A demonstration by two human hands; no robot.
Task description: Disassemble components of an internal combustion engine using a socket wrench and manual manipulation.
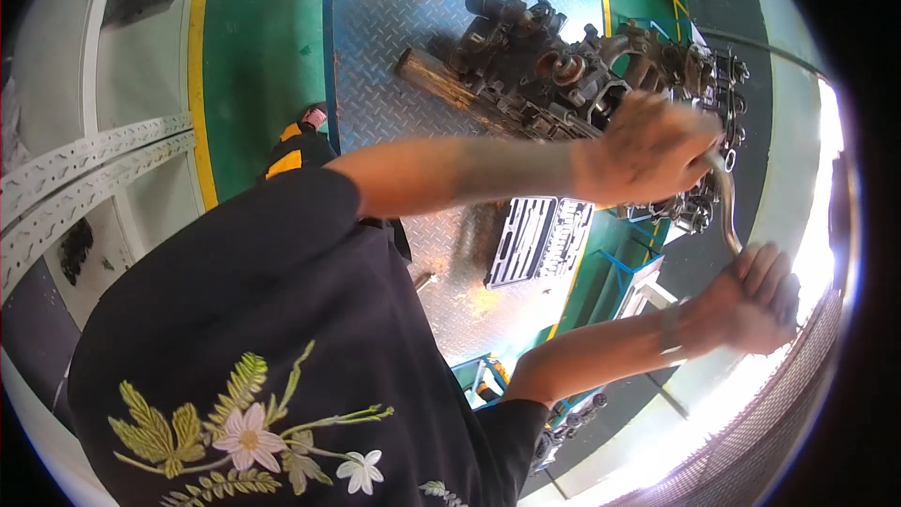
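Observation:
My left hand [648,148], slightly blurred, is closed round one end of a bent metal crank handle [726,202], close over a dark, greasy engine [563,75]. My right hand [741,305] is wrapped round the handle's other end, out beyond the engine. Between the two fists the bare rod shows a curve. What the handle's far tip meets is hidden by my left hand and forearm. The engine lies on a worn blue tread-plate tabletop [385,47], with a wooden block [436,80] under its edge.
An opened tool case [535,242] with sockets and slotted trays lies on the tabletop below my left forearm. A small metal part [425,282] rests nearer my body. Blue-framed stands [629,272] and green floor [253,47] with yellow lines surround the table.

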